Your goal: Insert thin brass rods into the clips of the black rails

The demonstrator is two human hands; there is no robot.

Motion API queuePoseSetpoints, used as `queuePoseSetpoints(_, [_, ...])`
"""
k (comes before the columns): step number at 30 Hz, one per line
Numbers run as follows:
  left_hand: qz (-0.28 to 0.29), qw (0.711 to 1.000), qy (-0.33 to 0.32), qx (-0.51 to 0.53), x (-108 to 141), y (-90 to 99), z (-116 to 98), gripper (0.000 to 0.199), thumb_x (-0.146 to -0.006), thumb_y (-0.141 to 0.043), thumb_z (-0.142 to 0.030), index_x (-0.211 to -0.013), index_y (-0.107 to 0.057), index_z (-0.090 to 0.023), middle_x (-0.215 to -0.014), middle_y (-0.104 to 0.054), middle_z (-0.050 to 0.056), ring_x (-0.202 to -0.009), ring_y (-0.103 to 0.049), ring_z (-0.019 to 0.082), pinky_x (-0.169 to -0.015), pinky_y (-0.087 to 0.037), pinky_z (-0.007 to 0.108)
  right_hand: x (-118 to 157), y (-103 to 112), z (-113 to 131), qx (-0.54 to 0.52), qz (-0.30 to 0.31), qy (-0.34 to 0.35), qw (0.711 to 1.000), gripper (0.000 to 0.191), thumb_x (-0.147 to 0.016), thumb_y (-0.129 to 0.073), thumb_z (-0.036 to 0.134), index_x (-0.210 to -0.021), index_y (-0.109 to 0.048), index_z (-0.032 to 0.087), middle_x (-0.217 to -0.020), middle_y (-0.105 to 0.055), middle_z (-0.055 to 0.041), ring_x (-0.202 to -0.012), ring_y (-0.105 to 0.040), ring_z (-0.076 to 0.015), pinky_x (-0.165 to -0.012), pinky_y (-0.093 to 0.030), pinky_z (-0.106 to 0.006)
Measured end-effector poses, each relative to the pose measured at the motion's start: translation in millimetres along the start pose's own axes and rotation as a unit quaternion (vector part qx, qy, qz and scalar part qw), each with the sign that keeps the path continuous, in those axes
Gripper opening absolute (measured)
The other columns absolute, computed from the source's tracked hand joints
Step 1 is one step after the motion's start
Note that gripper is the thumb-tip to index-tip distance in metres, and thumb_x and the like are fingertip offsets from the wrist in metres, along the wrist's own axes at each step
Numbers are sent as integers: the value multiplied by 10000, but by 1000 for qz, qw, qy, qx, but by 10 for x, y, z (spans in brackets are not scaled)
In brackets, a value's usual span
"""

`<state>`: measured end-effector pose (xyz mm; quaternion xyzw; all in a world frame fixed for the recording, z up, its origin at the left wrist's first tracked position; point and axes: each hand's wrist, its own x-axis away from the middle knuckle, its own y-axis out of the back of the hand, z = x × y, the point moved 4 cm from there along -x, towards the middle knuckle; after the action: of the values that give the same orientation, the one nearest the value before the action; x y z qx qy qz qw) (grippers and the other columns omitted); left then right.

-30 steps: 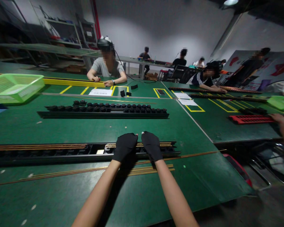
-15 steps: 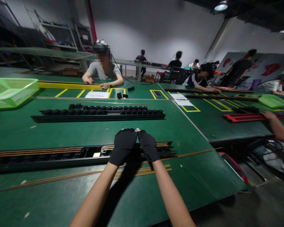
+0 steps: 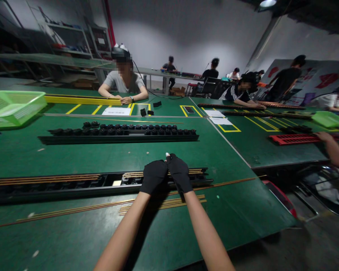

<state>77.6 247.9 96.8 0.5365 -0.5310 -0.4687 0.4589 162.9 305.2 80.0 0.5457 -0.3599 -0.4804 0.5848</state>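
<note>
Along the green surface (image 3: 59, 241): gloved left hand (image 3: 154, 177) and gloved right hand (image 3: 179, 173) together, fingertips touching, over one black slotted rail (image 3: 59, 184); second rail (image 3: 118, 140) beyond; paper sheet (image 3: 116, 111), print unreadable.

The gloves (image 3: 154, 176) are matt black cloth, the rods (image 3: 164, 204) shiny brass-coloured metal, the bench top (image 3: 101, 160) glossy green.

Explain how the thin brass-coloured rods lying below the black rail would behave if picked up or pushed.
The thin brass-coloured rods are long and slender, so they would probably droop if lifted by one end. Lying loose on the green mat, they might roll or splay when pushed. Their thinness suggests little weight.
</note>
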Motion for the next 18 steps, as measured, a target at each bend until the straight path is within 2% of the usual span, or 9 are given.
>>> queuePoseSetpoints(3, [-8, 1000, 10, 21, -38, -38, 25, 425, -1002, -288, -254, -1074, -697, -162, -1059, -731, 187, -960, -699, 320, -808, -537, 408, 38, 13, 12, -5, 3, 25, 1000, 372, -1069, -321, 293, -1127, -661, 153, -1008, -758, -139, -907, -740, -205, -735, -521, -261])
queuePoseSetpoints(6, [-30, 997, 52, 39, -67, -77, 85, 493, -1008, -209, -217, -1210, -648, -120, -1059, -734, 204, -957, -710, 302, -815, -539, 386, 82, 56, 19, 10, 8, 49, 999, 381, -1060, -300, 229, -1114, -665, 133, -1009, -751, -150, -926, -732, -217, -768, -524, -287])
queuePoseSetpoints(8, [-38, 996, 64, 50, -75, -98, 116, 485, -995, -234, -204, -1298, -601, -108, -1119, -723, 218, -983, -711, 298, -830, -544, 379, 97, 132, 42, 22, 11, 77, 997, 383, -1052, -303, 211, -1108, -673, 129, -1022, -745, -159, -936, -722, -231, -798, -522, -314])
queuePoseSetpoints(10, [-39, 997, 46, 56, -86, -122, 127, 453, -973, -310, -197, -1310, -605, -132, -1253, -677, 225, -1053, -696, 300, -878, -545, 388, 90, 262, 75, 24, 3, 97, 995, 403, -1051, -291, 214, -1109, -683, 140, -1054, -737, -163, -933, -708, -244, -817, -518, -342])
queuePoseSetpoints(12, [-38, 997, 24, 64, -106, -153, 137, 416, -947, -383, -182, -1277, -632, -146, -1349, -627, 216, -1142, -664, 297, -959, -529, 395, 63, 425, 100, 13, -18, 90, 996, 444, -1057, -248, 223, -1136, -680, 158, -1088, -729, -165, -919, -694, -247, -818, -511, -357])
queuePoseSetpoints(15, [-39, 996, 16, 75, -151, -211, 170, 413, -924, -429, -146, -1286, -617, -80, -1385, -593, 235, -1267, -594, 289, -1076, -469, 381, 24, 596, 124, -10, -49, 67, 996, 493, -1059, -188, 227, -1194, -659, 173, -1168, -709, -170, -957, -674, -251, -847, -493, -368])
queuePoseSetpoints(18, [-48, 996, 28, 72, -181, -248, 204, 451, -922, -415, -111, -1343, -559, -38, -1419, -555, 253, -1317, -555, 272, -1119, -437, 375, 26, 525, 133, -7, -51, 58, 997, 474, -1056, -209, 207, -1212, -655, 163, -1191, -703, -167, -999, -674, -243, -871, -492, -361])
